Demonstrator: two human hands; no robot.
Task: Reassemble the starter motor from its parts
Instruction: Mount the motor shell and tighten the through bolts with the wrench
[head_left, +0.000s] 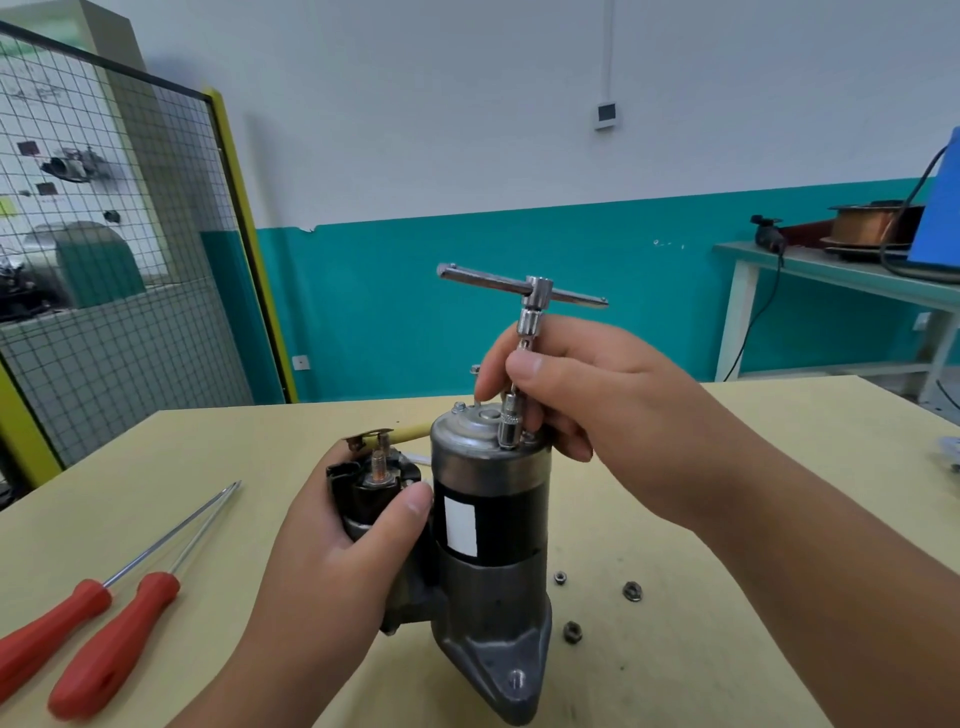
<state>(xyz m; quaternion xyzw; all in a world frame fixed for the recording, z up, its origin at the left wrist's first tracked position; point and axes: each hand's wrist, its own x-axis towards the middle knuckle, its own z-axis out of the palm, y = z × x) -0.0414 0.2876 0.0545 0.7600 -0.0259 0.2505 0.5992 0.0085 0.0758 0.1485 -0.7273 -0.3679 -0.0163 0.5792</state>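
The grey-and-black cylindrical starter motor (491, 525) is stood upright on the pale yellow bench (727, 519), cast nose downward, between the two hands. Its black solenoid (371, 493) is gripped by the left hand (332, 561), whose fingers (410, 501) are curled closely round it. The thin shaft of a chrome T-handle socket wrench (535, 293) is pinched by the right hand (587, 395); the socket is seated on the silver end cover. Three small nuts (631, 590) are scattered near the base, on the right. Two red-handled screwdrivers (111, 642) are laid well apart to the left.
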